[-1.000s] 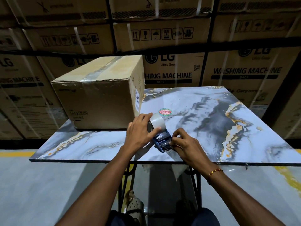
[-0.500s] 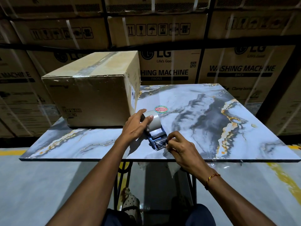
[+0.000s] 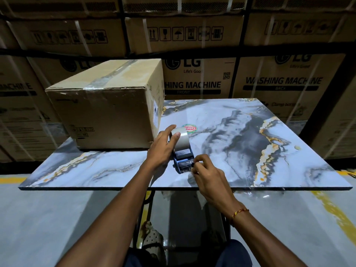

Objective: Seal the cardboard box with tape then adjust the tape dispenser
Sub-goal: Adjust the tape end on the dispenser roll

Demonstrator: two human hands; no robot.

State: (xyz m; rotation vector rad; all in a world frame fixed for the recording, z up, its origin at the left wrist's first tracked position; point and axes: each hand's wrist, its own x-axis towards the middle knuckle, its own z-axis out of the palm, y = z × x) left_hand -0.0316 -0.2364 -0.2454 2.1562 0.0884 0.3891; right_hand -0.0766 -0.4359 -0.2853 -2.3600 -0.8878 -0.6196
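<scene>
A brown cardboard box stands on the back left of the marble-patterned table, with a strip of clear tape running along its closed top seam. A blue tape dispenser with a clear tape roll rests on the table just right of the box's near corner. My left hand grips the roll end, thumb on top of the tape. My right hand pinches at the dispenser's front end, where the loose tape end is; its fingertips hide that part.
A round red and green sticker lies on the table behind the dispenser. Stacked washing machine cartons form a wall behind the table. The table's near edge runs just below my hands, with grey floor and a yellow line beneath.
Both hands stay on the dispenser. My right hand's fingers have shifted slightly at the dispenser's front end. The view has drifted a little; the box has not moved.
</scene>
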